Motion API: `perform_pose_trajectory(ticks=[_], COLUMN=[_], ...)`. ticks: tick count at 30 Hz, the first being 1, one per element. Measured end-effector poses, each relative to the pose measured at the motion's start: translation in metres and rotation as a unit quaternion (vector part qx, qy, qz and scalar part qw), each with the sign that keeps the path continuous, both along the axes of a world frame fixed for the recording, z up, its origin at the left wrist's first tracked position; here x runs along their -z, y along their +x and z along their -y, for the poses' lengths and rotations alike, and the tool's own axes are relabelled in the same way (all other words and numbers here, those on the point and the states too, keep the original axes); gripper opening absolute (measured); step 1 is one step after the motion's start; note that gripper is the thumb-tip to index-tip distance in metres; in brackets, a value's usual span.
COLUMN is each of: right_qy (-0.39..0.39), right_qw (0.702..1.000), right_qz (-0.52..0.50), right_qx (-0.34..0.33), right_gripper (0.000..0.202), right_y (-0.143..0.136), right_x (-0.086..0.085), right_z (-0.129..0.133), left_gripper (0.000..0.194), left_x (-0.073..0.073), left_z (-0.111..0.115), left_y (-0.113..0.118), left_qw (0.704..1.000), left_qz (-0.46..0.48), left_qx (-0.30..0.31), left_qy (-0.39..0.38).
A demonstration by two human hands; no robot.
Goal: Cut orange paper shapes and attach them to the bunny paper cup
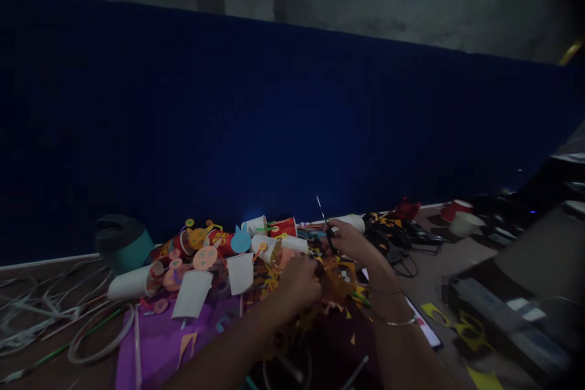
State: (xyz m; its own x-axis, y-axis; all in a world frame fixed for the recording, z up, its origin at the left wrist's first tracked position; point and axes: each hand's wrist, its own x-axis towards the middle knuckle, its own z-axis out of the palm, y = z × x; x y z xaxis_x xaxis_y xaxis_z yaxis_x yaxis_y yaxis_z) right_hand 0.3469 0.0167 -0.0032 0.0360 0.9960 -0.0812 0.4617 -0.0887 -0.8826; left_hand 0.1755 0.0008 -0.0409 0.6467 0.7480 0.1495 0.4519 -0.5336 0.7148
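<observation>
Right hand: my right hand is wrapped round the handles of the scissors, fingers through the loops; the blades point up and away from me, and the light is too dim to tell if they are parted.
Left hand: my left hand is curled shut, fingertips pinched on a scrap of orange paper just to the right of them.
Orange paper: between my two hands, below the scissors, touching my left fingertips.
Bracelet: a thin bracelet circles my right wrist.
Cups: a heap of white and red paper cups with coloured paper shapes stuck on, just left of my left fingers.
Purple sheet: a purple sheet lies under the cups, near my left forearm.
Straws: loose straws lie well left of my left fingers.
Teal pot: a teal pot stands beyond the cups, well apart from both hands.
</observation>
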Motion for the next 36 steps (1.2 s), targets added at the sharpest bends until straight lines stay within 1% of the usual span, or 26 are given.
perform_pose_trajectory(ticks=[2,3,6,9,12,16,20,23,25,27,28,30,32,33,34,36], right_qy=[0.016,0.020,0.024,0.032,0.031,0.036,0.053,0.069,0.087,0.095,0.093,0.077,0.053,0.044,0.039,0.040], right_qw=[0.999,0.999,0.996,0.987,0.975,0.973,0.968,0.964,0.961,0.954,0.951,0.946,0.941,0.939,0.936,0.932], right_qz=[-0.028,-0.041,-0.076,-0.147,-0.202,-0.205,-0.233,-0.249,-0.256,-0.271,-0.283,-0.304,-0.326,-0.335,-0.343,-0.353], right_qx=[-0.005,-0.011,-0.034,-0.065,-0.092,-0.098,-0.077,-0.061,-0.063,-0.079,-0.086,-0.088,-0.072,-0.065,-0.064,-0.072], right_gripper=[0.032,0.033,0.039,0.043,0.042,0.038,0.038,0.039,0.040,0.042,0.043,0.040,0.034,0.032,0.031,0.033], right_y=[-0.002,-0.005,-0.015,-0.025,-0.034,-0.046,-0.060,-0.071,-0.078,-0.084,-0.087,-0.091,-0.095,-0.097,-0.098,-0.100], right_x=[-0.002,-0.003,-0.008,-0.012,-0.014,-0.013,-0.012,-0.012,-0.012,-0.011,-0.011,-0.012,-0.012,-0.011,-0.011,-0.009], right_z=[0.000,0.000,0.001,0.004,0.006,0.007,0.007,0.008,0.008,0.010,0.010,0.013,0.016,0.017,0.018,0.019], left_gripper=[0.016,0.016,0.016,0.017,0.018,0.018,0.016,0.016,0.016,0.015,0.015,0.014,0.013,0.015,0.018,0.023], left_x=[-0.005,-0.007,-0.009,-0.012,-0.019,-0.026,-0.022,-0.016,-0.013,-0.012,-0.012,-0.012,-0.011,-0.010,-0.010,-0.010], left_z=[-0.015,-0.020,-0.027,-0.026,-0.020,-0.012,-0.004,0.002,0.005,0.007,0.008,0.010,0.011,0.012,0.013,0.014], left_y=[-0.016,-0.022,-0.036,-0.047,-0.056,-0.065,-0.072,-0.077,-0.082,-0.088,-0.091,-0.100,-0.107,-0.110,-0.113,-0.115], left_qw=[0.996,0.992,0.974,0.954,0.935,0.916,0.904,0.895,0.893,0.899,0.906,0.921,0.924,0.923,0.922,0.925], left_qz=[0.057,0.084,0.163,0.222,0.262,0.290,0.302,0.322,0.332,0.330,0.325,0.308,0.276,0.257,0.240,0.221], left_qx=[-0.067,-0.086,-0.129,-0.156,-0.174,-0.183,-0.157,-0.156,-0.180,-0.211,-0.225,-0.237,-0.234,-0.229,-0.222,-0.212], left_qy=[-0.021,-0.037,-0.089,-0.130,-0.163,-0.209,-0.258,-0.265,-0.244,-0.196,-0.151,-0.017,0.124,0.175,0.206,0.226])
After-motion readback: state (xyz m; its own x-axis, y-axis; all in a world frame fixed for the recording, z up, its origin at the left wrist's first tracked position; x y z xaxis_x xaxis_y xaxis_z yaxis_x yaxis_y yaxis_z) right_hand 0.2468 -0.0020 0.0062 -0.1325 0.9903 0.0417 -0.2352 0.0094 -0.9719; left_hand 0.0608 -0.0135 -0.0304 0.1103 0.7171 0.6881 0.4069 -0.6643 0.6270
